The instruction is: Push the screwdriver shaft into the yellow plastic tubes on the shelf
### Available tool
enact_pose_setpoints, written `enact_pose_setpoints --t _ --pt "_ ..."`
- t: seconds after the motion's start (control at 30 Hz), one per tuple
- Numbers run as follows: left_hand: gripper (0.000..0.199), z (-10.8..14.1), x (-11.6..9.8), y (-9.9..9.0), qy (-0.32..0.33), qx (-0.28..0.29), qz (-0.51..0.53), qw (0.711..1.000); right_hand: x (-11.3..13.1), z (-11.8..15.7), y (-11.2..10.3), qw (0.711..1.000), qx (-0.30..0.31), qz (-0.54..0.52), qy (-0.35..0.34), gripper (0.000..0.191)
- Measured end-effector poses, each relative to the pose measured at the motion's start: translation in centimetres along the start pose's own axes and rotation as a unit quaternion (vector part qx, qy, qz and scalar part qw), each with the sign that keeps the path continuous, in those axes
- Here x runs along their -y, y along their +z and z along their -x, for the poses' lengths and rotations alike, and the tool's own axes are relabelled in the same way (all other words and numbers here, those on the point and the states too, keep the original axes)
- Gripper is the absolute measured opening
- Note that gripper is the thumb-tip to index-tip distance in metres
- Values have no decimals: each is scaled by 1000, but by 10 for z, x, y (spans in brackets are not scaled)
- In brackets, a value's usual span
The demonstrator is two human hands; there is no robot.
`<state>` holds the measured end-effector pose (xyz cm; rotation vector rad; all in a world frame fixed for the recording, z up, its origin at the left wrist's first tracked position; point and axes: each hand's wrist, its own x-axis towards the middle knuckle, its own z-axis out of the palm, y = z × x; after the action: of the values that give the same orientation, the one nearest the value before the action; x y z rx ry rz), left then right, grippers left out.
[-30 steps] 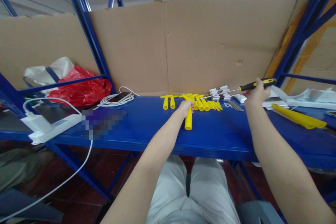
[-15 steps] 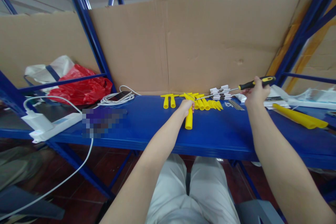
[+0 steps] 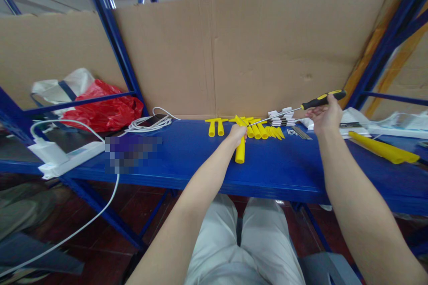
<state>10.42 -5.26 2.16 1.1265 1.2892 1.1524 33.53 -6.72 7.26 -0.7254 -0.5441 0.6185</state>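
Note:
My left hand (image 3: 238,133) is closed round a yellow T-shaped piece (image 3: 240,153), whose tube end points toward me over the blue shelf (image 3: 190,156). In my right hand (image 3: 326,116) is a black and yellow screwdriver (image 3: 323,99), pinched by its handle and held aslant. Its metal shaft reaches left to the head of the held piece; the exact contact at the tip is too small to make out. Several more yellow T-shaped pieces (image 3: 220,127) lie behind my left hand, with small yellow wedges (image 3: 276,132) beside them.
White and black parts (image 3: 282,118) and thin metal strips (image 3: 302,132) lie at the back. Long yellow pieces (image 3: 384,148) are at the right. A white power strip (image 3: 72,159), coiled cable (image 3: 149,125) and red bag (image 3: 105,107) occupy the left. Cardboard (image 3: 254,53) stands behind.
The screwdriver handle and my right hand have shifted slightly left and up in view. My left hand still holds the yellow piece in nearly the same place.

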Motion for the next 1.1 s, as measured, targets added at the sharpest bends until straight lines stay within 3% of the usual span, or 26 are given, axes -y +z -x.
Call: enact_pose_setpoints --t 0.1,0.33,0.5,0.77,1.1 --pt "25 -1 1 0 2 0 -19 1000 -2 -3 0 999 -35 1 5 20" --pt "29 0 0 0 3 -4 -20 1000 2 2 0 999 -40 2 22 31" --pt "28 3 -2 -1 6 2 -28 1000 1 1 -1 999 -20 -5 29 33" --pt "24 4 -2 -2 8 -3 -28 1000 5 1 0 992 11 -78 96 33" --pt "30 7 -3 -1 10 -12 -20 1000 2 1 -4 995 20 -51 78 34"
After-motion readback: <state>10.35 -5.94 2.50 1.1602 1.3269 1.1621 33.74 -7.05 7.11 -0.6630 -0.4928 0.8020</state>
